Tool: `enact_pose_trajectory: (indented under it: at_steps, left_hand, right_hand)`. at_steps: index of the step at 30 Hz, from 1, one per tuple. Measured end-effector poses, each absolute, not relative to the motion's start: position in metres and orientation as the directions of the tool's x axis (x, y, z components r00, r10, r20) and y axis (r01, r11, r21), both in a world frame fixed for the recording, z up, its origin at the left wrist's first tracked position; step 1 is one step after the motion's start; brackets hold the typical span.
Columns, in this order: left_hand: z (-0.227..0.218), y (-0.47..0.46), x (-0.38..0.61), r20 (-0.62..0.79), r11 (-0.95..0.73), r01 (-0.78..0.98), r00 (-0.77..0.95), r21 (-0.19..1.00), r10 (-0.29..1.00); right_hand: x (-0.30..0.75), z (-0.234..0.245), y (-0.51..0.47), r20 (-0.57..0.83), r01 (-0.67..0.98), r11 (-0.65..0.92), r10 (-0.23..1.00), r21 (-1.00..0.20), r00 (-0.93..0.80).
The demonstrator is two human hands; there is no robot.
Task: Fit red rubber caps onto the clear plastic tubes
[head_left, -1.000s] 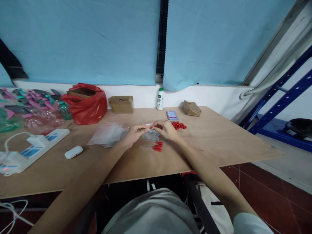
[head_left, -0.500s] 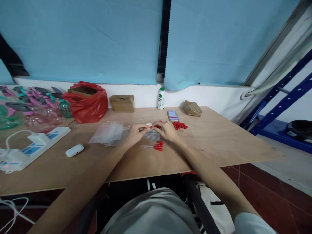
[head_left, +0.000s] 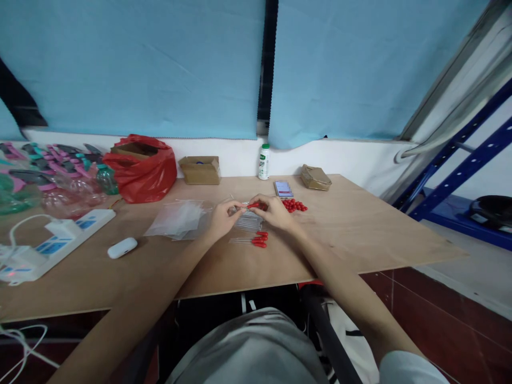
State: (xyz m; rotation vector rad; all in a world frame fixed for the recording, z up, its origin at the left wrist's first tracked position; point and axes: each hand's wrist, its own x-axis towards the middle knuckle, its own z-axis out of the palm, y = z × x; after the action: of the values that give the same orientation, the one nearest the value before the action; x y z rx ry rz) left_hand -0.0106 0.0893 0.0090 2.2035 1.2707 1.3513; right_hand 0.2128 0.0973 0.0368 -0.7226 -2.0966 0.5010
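My left hand is closed, thumb against fingers, on a thin glass dropper tube whose end shows faintly beyond the fingers. My right hand pinches a red rubber dropper bulb. The bulb lies sideways between both sets of fingertips, at the tube's end; whether it is seated on the glass is too small to tell. Below the hands several clear glass tubes lie side by side. Nearer me rest several droppers with red bulbs. A pile of loose red bulbs sits to the right of my right hand.
Clear plastic bags lie left of my hands. Farther left are a white earbud case, a power strip, a red bag and spray bottles. Behind stand an open carton, a white bottle, a phone and a brown packet.
The red bulb now shows plainly between my fingertips, where before it was mostly covered. My right fingers have shifted slightly; both hands stay in nearly the same place.
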Motion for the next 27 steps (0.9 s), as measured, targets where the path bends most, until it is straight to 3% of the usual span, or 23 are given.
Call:
enact_pose_trajectory:
  at_steps: [14, 27]
  left_hand:
    - [0.013, 0.085, -0.01, 0.609, -0.602, 0.526, 0.186, 0.601, 0.771]
    - [0.013, 0.083, -0.011, 0.607, -0.625, 0.469, 0.213, 0.624, 0.766]
  right_hand:
    - [0.212, 0.03, 0.103, 0.452, 0.133, 0.568, 0.756, -0.812, -0.474]
    - [0.207, 0.026, 0.102, 0.461, 0.026, 0.525, 0.768, -0.85, -0.444]
